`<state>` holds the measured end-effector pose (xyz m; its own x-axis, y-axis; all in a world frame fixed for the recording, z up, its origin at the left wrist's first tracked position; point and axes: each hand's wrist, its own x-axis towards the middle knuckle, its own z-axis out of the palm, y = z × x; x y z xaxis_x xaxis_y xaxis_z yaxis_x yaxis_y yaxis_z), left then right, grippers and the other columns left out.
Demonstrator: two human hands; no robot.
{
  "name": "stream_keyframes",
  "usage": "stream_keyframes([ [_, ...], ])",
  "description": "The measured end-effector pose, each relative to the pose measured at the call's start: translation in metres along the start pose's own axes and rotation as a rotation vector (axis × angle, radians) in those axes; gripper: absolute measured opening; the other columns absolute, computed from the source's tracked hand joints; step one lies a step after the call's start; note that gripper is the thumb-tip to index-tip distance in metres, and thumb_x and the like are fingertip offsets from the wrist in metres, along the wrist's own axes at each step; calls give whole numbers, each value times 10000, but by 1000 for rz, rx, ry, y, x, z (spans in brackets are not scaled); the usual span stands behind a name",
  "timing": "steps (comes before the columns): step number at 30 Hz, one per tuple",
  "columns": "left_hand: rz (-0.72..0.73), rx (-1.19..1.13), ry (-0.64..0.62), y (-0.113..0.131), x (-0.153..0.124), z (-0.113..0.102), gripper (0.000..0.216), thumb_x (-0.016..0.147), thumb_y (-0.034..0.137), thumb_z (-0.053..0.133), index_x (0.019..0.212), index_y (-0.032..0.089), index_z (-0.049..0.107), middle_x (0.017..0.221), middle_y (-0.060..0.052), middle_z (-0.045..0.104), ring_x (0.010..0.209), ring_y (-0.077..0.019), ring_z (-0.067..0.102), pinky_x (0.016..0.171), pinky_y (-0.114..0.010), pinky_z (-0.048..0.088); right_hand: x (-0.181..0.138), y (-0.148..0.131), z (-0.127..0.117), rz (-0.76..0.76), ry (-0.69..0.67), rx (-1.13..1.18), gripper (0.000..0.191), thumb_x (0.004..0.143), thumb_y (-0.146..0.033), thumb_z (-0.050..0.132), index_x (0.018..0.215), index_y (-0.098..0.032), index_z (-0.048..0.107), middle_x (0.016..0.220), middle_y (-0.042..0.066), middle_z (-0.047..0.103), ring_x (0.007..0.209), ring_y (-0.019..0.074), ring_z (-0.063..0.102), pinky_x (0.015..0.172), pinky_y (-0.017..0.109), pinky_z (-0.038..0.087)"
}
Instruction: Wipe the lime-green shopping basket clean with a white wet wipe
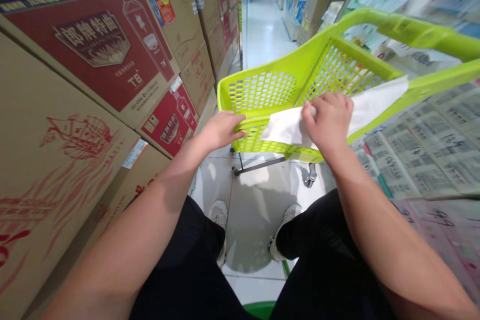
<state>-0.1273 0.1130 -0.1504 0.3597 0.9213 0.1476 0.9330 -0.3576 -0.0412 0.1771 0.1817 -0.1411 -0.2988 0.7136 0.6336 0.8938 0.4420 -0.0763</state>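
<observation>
A lime-green plastic shopping cart (262, 91) on small wheels stands right in front of me on the tiled floor. My left hand (221, 130) grips the near rim of its basket at the left corner, fingers curled over the edge. My right hand (327, 121) is closed on a white cloth (287, 127) and presses it against the rim of the basket. The cloth stretches along the cart's right side bar (378, 97). The green handle (416, 32) rises at the upper right.
Stacked brown and red cardboard cartons (93, 75) wall the left side of the narrow aisle. Printed paper sheets (427, 150) cover the surface on the right. My legs and shoes (219, 217) are below, and the aisle runs on towards more shelves (262, 25).
</observation>
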Motion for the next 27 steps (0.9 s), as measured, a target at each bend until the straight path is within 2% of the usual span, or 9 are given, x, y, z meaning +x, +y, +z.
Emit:
stream_keyframes([
  [2,3,-8,13,4,0,0,326,1042,408,747,1223,140,710,1087,-143,795,1045,-339,750,873,-395,525,-4,-5,2,12,4,-22,432,1114,-387,390,1001,-189,757,1100,166,699,1195,379,560,1165,623,330],
  [5,10,-31,26,11,0,-1,316,1040,395,746,1232,147,707,1117,-149,794,1063,-341,748,885,-400,524,-20,-40,6,-63,-17,8,417,1120,-409,397,1128,-199,758,1192,148,695,1270,377,532,1271,655,228],
  [9,19,-46,12,10,-1,-2,235,1027,345,751,1171,161,724,1098,-132,799,1045,-325,754,879,-388,521,-33,-73,6,-220,-74,115,456,1111,-528,445,1311,-214,709,1274,139,685,1275,361,539,1295,633,248],
  [11,28,-41,8,7,-1,-2,225,1032,355,747,1152,165,728,1085,-125,801,1037,-317,756,870,-378,520,-28,-63,4,-224,-75,135,455,1119,-527,420,1274,-224,722,1264,139,691,1259,355,550,1255,615,312],
  [14,19,0,-11,3,-2,-3,287,1051,408,734,1172,148,726,1079,-136,799,1037,-323,757,863,-378,521,-11,-22,1,-111,-30,94,458,1120,-481,385,1121,-214,758,1226,163,690,1242,371,550,1165,615,381],
  [18,-3,25,-38,9,-1,-5,321,1059,415,729,1199,126,727,1093,-155,798,1044,-333,756,867,-388,526,0,10,1,32,33,13,442,1102,-425,392,1049,-191,763,1231,190,676,1276,397,524,1173,662,338],
  [23,0,9,-13,15,1,-6,256,1035,358,726,1182,149,736,1070,-135,795,1025,-320,749,852,-378,521,-22,-43,5,-130,-77,76,474,1105,-518,420,1216,-177,730,1219,168,654,1289,388,507,1266,648,262],
  [25,12,-24,-10,12,0,-6,183,1004,296,727,1136,171,744,1011,-105,790,988,-303,746,840,-366,516,-28,-62,4,-226,-117,118,527,1100,-576,433,1301,-169,700,1216,171,653,1248,381,518,1250,610,303],
  [27,26,-50,-3,6,-2,-6,155,995,283,718,1106,178,746,977,-93,780,962,-293,741,828,-362,512,-25,-60,2,-257,-125,130,522,1113,-578,390,1262,-193,709,1161,158,667,1177,364,538,1181,576,368],
])
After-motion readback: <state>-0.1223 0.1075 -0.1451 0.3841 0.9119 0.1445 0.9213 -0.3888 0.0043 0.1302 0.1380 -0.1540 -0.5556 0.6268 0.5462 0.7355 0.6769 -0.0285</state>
